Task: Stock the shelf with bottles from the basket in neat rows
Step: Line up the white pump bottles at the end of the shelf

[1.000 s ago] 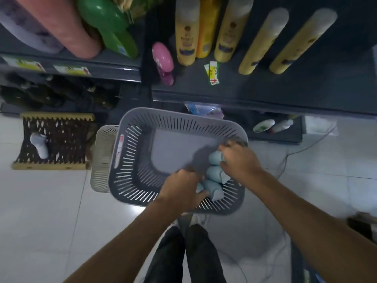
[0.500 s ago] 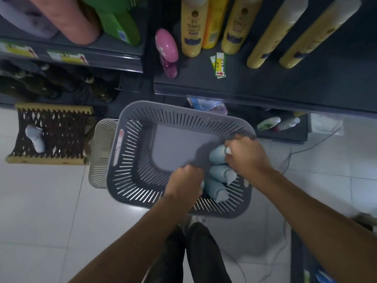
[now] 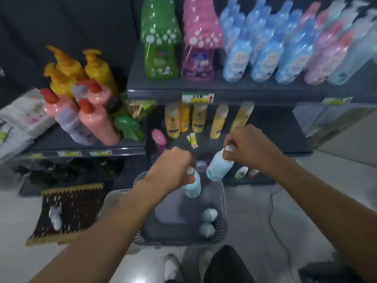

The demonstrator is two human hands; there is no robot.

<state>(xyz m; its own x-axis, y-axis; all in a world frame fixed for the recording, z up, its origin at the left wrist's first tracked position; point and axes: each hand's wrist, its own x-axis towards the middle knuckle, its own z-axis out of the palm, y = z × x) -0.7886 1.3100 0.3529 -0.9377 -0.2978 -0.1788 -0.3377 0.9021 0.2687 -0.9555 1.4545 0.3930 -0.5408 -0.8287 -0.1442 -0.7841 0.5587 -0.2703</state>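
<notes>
Head view: two pale blue bottles with white caps are seen lifted above the grey slotted basket [image 3: 223,203], which stands on the white floor in front of the dark shelf [image 3: 265,127]. The left hand [image 3: 175,168] is clamped around the neck of one blue bottle [image 3: 192,186], which hangs cap-up over the far part of the basket. The right hand [image 3: 251,148] is closed on the cap end of a second blue bottle [image 3: 219,167], tilted with its base toward the near left, just past the far rim of the basket. Two more pale bottles [image 3: 208,221] are left lying in the near right corner of the basket. On the shelf, a row of yellow bottles [image 3: 195,121] is visible at the far side, with bare shelf in front of it.
</notes>
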